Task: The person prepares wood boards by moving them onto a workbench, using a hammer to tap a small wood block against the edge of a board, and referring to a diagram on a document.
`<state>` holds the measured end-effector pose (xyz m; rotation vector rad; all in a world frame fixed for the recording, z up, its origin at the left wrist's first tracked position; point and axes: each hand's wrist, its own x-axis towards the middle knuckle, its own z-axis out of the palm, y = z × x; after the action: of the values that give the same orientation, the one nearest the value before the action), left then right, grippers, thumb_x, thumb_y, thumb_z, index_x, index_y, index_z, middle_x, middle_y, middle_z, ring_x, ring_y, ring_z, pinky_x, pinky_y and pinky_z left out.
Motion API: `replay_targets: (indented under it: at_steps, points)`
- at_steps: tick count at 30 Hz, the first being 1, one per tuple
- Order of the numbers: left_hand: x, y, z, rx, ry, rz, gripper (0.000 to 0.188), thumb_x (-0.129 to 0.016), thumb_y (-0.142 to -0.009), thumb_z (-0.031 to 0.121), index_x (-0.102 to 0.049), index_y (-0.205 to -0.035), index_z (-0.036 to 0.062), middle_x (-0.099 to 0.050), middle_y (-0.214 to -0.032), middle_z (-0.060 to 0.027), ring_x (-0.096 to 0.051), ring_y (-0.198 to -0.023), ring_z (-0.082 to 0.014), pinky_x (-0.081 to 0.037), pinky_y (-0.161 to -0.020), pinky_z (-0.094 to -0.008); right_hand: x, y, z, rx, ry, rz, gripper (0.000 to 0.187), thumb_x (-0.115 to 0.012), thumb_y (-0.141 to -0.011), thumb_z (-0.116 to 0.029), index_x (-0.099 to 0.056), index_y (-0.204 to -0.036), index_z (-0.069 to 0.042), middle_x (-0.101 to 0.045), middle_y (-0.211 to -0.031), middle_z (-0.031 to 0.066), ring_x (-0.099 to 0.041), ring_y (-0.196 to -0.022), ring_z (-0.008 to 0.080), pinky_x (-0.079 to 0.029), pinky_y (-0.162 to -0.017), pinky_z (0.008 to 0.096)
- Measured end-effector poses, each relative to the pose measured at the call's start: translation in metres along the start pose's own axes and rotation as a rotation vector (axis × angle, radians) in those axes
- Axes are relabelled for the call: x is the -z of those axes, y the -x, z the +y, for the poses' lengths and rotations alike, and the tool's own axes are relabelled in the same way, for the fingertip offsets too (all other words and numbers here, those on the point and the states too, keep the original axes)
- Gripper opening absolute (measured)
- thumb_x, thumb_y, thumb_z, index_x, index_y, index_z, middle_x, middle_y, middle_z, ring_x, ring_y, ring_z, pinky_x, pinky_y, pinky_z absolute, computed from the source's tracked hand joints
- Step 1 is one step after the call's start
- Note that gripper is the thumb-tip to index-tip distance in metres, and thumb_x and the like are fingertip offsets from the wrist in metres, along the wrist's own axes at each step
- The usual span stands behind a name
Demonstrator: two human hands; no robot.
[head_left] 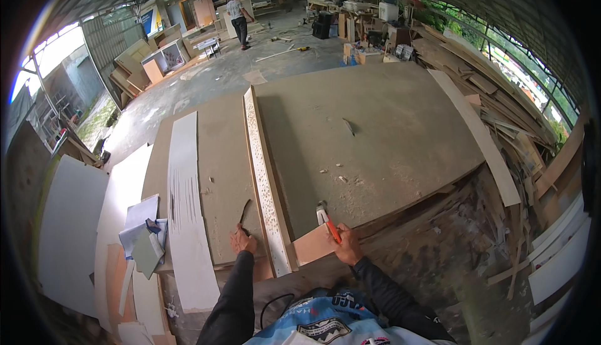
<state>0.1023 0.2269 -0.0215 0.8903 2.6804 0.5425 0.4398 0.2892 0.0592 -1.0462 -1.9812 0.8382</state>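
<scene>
My right hand (pixel 348 245) is closed round the orange-and-white handle of a hand tool (pixel 329 225). Its small metal head lies over the near edge of the big brown board; I cannot make out its exact kind. My left hand (pixel 243 241) is at the board's near edge, fingers curled at the lower end of a thin, dark, curved strip (pixel 246 211). Between my hands a long, narrow wooden channel (pixel 266 176) runs away from me, its pale inside speckled with chips. A reddish-brown wood piece (pixel 313 245) sits beside its near end, by my right hand.
The brown board (pixel 388 113) carries wood crumbs and another thin curved strip (pixel 349 127). A white panel strip (pixel 185 207) lies left, papers (pixel 141 220) beyond it. Scrap boards (pixel 488 94) pile up at right. A person (pixel 238 19) stands farther back.
</scene>
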Motion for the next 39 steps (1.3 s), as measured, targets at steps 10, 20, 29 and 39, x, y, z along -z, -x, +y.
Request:
replay_targets:
  at_steps: [10, 20, 29, 39]
  points:
    - [0.016, 0.037, 0.026, -0.216, 0.516, -0.089, 0.060, -0.060, -0.082, 0.045, -0.052, -0.121, 0.0014, -0.049, -0.124, -0.0245, -0.047, -0.115, -0.0367, -0.036, -0.098, -0.0428, -0.054, -0.042, -0.049, -0.077, -0.837, -0.261, 0.039, -0.055, -0.094, -0.031, -0.060, -0.118, 0.000, -0.061, -0.098, 0.0068, -0.057, -0.094, 0.0147, -0.041, -0.090, 0.0280]
    - [-0.076, 0.008, -0.023, -0.457, 0.513, -0.047, 0.052, -0.058, -0.081, 0.044, -0.058, -0.098, -0.0049, -0.060, -0.081, -0.0279, -0.059, -0.082, -0.0458, -0.047, -0.069, -0.0474, -0.099, -0.042, -0.091, -0.383, -1.294, -0.530, 0.036, -0.050, -0.095, -0.038, -0.056, -0.079, -0.006, -0.054, -0.072, 0.0012, -0.054, -0.072, 0.0089, -0.043, -0.070, 0.0245]
    - [-0.081, 0.061, -0.005, -0.737, 0.351, 0.023, 0.052, -0.069, -0.073, 0.036, -0.058, -0.097, -0.0090, -0.064, -0.082, -0.0265, -0.061, -0.079, -0.0438, -0.048, -0.073, -0.0444, -0.084, 0.003, -0.065, -0.435, -1.318, -0.316, 0.036, -0.047, -0.092, -0.037, -0.051, -0.073, -0.006, -0.048, -0.071, 0.0017, -0.047, -0.073, 0.0105, -0.034, -0.071, 0.0242]
    - [-0.033, 0.171, 0.094, -0.357, 0.619, -0.387, 0.038, -0.073, -0.073, 0.024, -0.061, -0.099, -0.0020, -0.068, -0.085, -0.0175, -0.066, -0.077, -0.0216, -0.051, -0.071, -0.0359, 0.006, 0.050, -0.063, -0.441, -1.368, -0.290, 0.033, -0.049, -0.088, -0.032, -0.046, -0.068, -0.005, -0.045, -0.069, 0.0046, -0.044, -0.067, 0.0125, -0.034, -0.065, 0.0260]
